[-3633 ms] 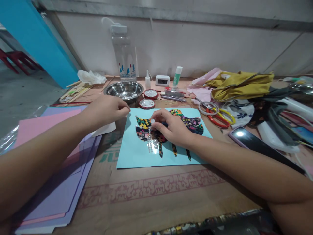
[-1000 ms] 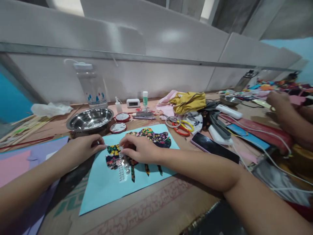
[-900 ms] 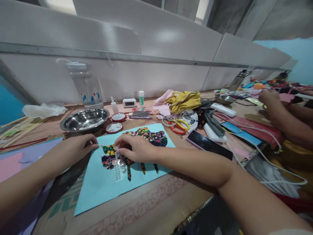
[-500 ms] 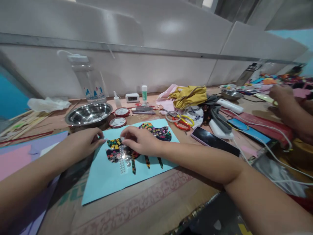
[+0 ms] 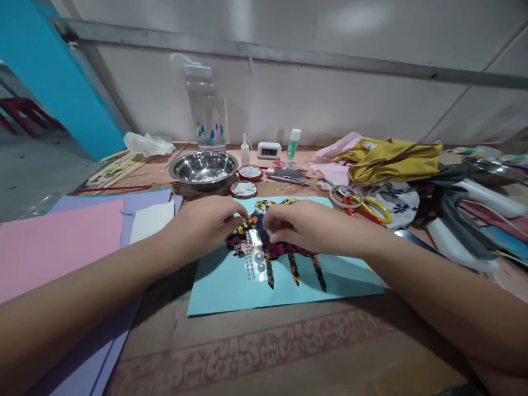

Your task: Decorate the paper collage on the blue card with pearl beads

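A light-blue sheet [image 5: 231,300] lies on the table, with a collage of dark floral fabric pieces [image 5: 284,250] on it. A clear strip of pearl beads [image 5: 251,257] rests across the fabric. My left hand [image 5: 208,224] is above the sheet's left edge, thumb and fingertips drawn together beside the floral fabric; anything in them is too small to name. Over the collage's middle, my right hand [image 5: 307,226] has its fingers curled towards the thumb, with a small whitish bit near the tips that I cannot identify. The hands are slightly apart.
Behind the sheet stand a steel bowl [image 5: 204,170], two red-rimmed dishes of small pale pieces [image 5: 243,190], a bottle [image 5: 208,110], a glue stick [image 5: 293,144] and a small clock [image 5: 269,150]. Scissors [image 5: 373,209] and yellow cloth [image 5: 391,159] lie right; coloured paper [image 5: 61,242] lies left.
The view has swung left, so the co-worker's hands have gone out of sight. My left hand has moved in over the sheet towards the fabric; my right hand stays over the collage.
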A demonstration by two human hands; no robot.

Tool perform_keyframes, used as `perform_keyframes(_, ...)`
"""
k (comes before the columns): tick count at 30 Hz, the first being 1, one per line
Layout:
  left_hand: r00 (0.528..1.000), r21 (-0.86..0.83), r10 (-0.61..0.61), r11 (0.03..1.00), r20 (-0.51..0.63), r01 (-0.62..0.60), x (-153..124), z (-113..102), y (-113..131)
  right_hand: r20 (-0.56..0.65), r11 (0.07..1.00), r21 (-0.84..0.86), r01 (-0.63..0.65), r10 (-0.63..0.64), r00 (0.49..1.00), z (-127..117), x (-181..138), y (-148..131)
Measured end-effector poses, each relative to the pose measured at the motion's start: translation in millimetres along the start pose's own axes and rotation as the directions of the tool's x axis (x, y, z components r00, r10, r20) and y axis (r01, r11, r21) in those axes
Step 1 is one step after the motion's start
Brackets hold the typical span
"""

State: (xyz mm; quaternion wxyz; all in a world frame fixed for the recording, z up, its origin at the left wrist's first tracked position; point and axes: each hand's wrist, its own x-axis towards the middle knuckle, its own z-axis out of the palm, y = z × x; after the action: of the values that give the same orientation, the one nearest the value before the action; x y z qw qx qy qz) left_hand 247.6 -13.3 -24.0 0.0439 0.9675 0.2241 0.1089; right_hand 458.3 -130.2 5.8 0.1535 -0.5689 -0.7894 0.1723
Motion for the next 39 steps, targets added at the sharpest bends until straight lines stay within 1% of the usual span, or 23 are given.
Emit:
perform_keyframes(2, 0.982, -0.119, 0.186, 0.975, -0.04, -0.19, 0, 6, 6, 0.035, 0.996, -0.084, 0.041, -0.038, 0.999, 11, 0, 3)
perform_keyframes(3, 0.969, -0.148, 0.239, 0.958, -0.065, -0.246, -1, 10, 7, 0.045, 0.99, -0.114, 0.08, -0.076, 0.996, 17, 1, 5)
perform_keyframes(4, 0.963, -0.165, 0.258, 0.949, -0.084, -0.268, -1, 13, 7, 0.049, 0.983, -0.136, 0.127, -0.121, 0.991, 23, 1, 7)
perform_keyframes(5, 0.963, -0.177, 0.252, 0.948, -0.093, -0.265, -1, 17, 6, 0.05, 0.974, -0.152, 0.167, -0.161, 0.986, 27, 1, 9)
perform_keyframes(7, 0.976, -0.19, 0.198, 0.959, -0.089, -0.212, -1, 23, 4, 0.044, 0.963, -0.167, 0.212, -0.208, 0.977, 33, 2, 12)
perform_keyframes(10, 0.994, -0.197, 0.094, 0.975, -0.049, -0.102, 2, 30, 0, 0.038, 0.964, -0.141, 0.227, -0.224, 0.974, 36, 5, 15)
perform_keyframes(12, 0.998, -0.196, 0.063, 0.978, -0.026, -0.067, 4, 32, -2, 0.042, 0.969, -0.114, 0.218, -0.215, 0.976, 37, 7, 16)
perform_keyframes(14, 0.997, -0.198, 0.069, 0.978, -0.019, -0.071, 5, 33, -4, 0.059, 0.974, -0.097, 0.205, -0.2, 0.978, 37, 9, 16)
perform_keyframes(19, 0.991, -0.239, 0.125, 0.962, -0.04, -0.131, 3, 31, -5, 0.117, 0.977, -0.096, 0.191, -0.179, 0.977, 33, 9, 14)
perform_keyframes(24, 0.992, -0.265, 0.122, 0.956, -0.022, -0.123, -1, 30, -1, 0.149, 0.962, -0.158, 0.223, -0.2, 0.968, 31, 8, 11)
perform_keyframes(27, 0.992, -0.26, 0.122, 0.958, -0.015, -0.122, -1, 31, -1, 0.151, 0.952, -0.171, 0.252, -0.228, 0.962, 34, 10, 11)
perform_keyframes(32, 0.992, -0.237, 0.125, 0.964, -0.012, -0.124, 0, 32, -1, 0.135, 0.946, -0.139, 0.294, -0.276, 0.952, 36, 11, 12)
perform_keyframes(36, 0.993, -0.258, 0.113, 0.959, -0.029, -0.117, 0, 32, 0, 0.149, 0.952, -0.114, 0.286, -0.268, 0.952, 34, 11, 12)
perform_keyframes(39, 0.993, -0.255, 0.118, 0.96, -0.019, -0.118, 0, 33, 0, 0.159, 0.95, -0.109, 0.291, -0.273, 0.949, 34, 11, 11)
